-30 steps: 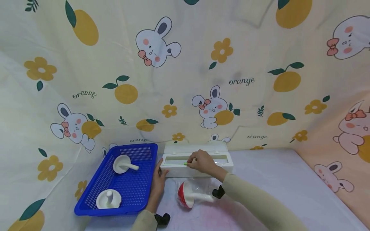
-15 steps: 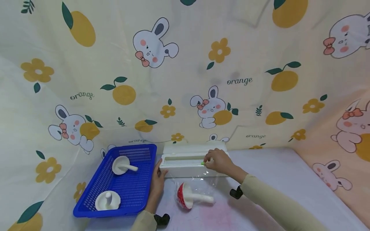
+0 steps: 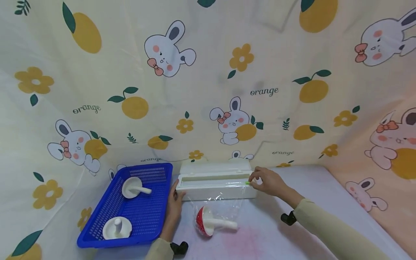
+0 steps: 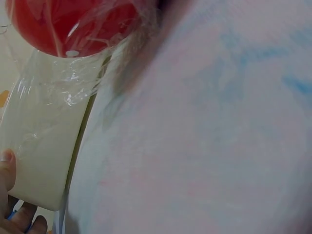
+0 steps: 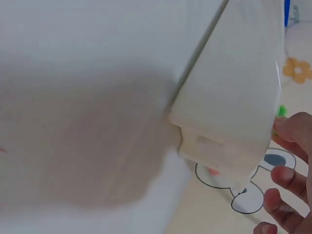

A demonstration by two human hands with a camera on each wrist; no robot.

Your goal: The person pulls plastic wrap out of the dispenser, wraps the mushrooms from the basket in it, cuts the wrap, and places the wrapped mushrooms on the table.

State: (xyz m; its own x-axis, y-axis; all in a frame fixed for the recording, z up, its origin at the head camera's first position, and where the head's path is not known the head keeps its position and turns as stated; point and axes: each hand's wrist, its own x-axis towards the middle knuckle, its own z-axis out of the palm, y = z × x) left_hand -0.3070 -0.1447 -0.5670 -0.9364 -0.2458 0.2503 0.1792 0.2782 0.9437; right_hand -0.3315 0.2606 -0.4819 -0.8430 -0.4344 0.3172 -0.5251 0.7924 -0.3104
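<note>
A long white cling film dispenser (image 3: 216,195) stands at the back of the table with its lid raised. My left hand (image 3: 173,207) grips its left end, thumb on the front face in the left wrist view. At the right end, my right hand (image 3: 269,181) pinches a small green slide cutter (image 3: 247,183) between thumb and fingertips, the other fingers spread apart. Clear cling film (image 3: 229,204) hangs from the dispenser's front down over a toy mushroom (image 3: 209,222) with a red spotted cap and white stem, lying on its side.
A blue plastic basket (image 3: 143,238) stands at the left, close to my left forearm. Inside it lie two white mushroom-shaped pieces (image 3: 132,187), stems showing. A patterned cloth (image 3: 195,90) hangs behind the table (image 3: 292,206), and continues down the right side.
My right hand has slid the green cutter rightward along the dispenser, from near its middle to its right end. My left hand keeps its grip on the left end.
</note>
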